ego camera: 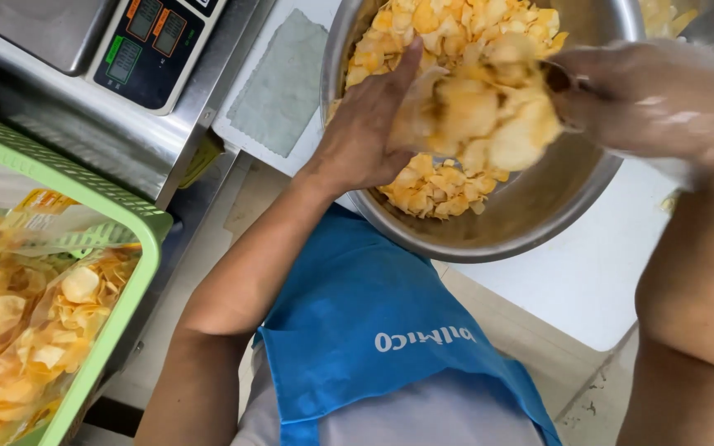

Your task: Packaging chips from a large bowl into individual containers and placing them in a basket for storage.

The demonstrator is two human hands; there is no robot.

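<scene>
- Apron cloth point(373, 330), bright blue, fills the bottom centre of the frame, nearest the camera, with both bare forearms rising past it on either side.
- Green plastic basket point(121, 289) sits at the lower left, holding clear bags of chips point(35, 330).
- Left hand point(369, 132), centre of the frame, reaches over the rim of the steel bowl point(539, 215); its grip is cupped, fingers pressed against a heap of yellow chips point(473, 116).
- Right hand point(646, 99), upper right and motion-blurred, appears to wear a thin clear glove; its grip closes on the same heap from the other side, so the chips are scooped up between the two hands, above the bowl.
- More loose chips lie in the bowl, below and behind the lifted heap.
- White counter point(588, 272) carries the bowl; a grey cloth point(283, 83) lies on it, left of the bowl.
- Weighing scale point(150, 49) with a dark display panel occupies the upper left.
</scene>
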